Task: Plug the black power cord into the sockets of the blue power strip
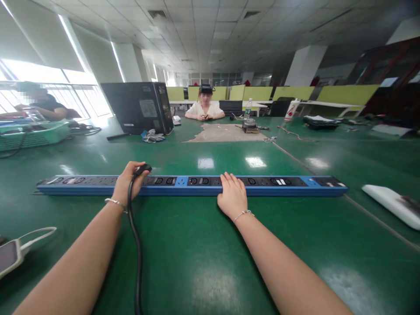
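A long blue power strip point(197, 191) with a row of black sockets lies across the green table. My left hand point(127, 183) is closed round a black plug point(143, 168), held just above the strip left of its middle. From that plug a thick black cable point(137, 249) hangs past my wrist and runs down to the bottom edge of the view. Right of the strip's middle, my right hand point(233, 194) rests on the strip, fingers laid over its top and the palm at its near side.
A black computer case point(138, 107), gloves point(152, 136) and a green basket point(33, 135) stand at the back left. A phone point(11, 256) lies near left, a white object point(390, 203) at right. Across the table sits a person point(205, 109); another is at far left.
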Available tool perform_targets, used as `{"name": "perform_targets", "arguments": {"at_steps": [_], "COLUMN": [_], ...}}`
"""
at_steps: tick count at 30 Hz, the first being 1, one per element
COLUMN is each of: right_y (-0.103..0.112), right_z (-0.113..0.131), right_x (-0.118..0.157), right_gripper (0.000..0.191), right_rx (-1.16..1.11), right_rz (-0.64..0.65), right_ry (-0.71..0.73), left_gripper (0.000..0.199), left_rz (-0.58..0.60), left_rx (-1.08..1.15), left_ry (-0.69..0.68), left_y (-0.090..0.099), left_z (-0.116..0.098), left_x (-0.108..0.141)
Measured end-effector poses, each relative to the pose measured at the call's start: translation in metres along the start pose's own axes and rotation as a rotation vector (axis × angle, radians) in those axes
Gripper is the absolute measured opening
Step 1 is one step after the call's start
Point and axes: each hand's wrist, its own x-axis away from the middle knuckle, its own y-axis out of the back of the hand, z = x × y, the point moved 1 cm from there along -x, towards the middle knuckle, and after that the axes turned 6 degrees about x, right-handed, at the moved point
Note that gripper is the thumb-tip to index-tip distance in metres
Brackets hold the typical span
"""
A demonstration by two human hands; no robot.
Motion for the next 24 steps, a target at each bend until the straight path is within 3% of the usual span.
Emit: {"name": "perform_targets", "arguments": {"at_steps": [3,7,13,24], "right_y": [0.0,-0.001,-0.001,0.001], "right_z": [0.0,-0.001,-0.001,0.0], "right_x": [0.0,0.0,-0.001,0.0], "right_gripper": [0.058,0.058,0.058,0.058], "right_rx": [0.004,0.009,0.012,0.01], "right_rz": [-0.007,-0.006,-0.001,-0.002], "right_ry": [0.003,0.006,0.008,0.01], "left_gripper": [0.038,0.039,0.04,0.045], "left_rz": [0.117,0.227,0.241,0.243], "left_rx": [-0.024,-0.019,-0.126,-0.13], "left_ry": [0.052,0.063,0.01,-0.048], "left_y": [0.01,0.009,0.01,0.005], "left_z": [0.023,0.029,0.021,0.032], "left_x": [0.001,0.004,0.003,0.01]}}
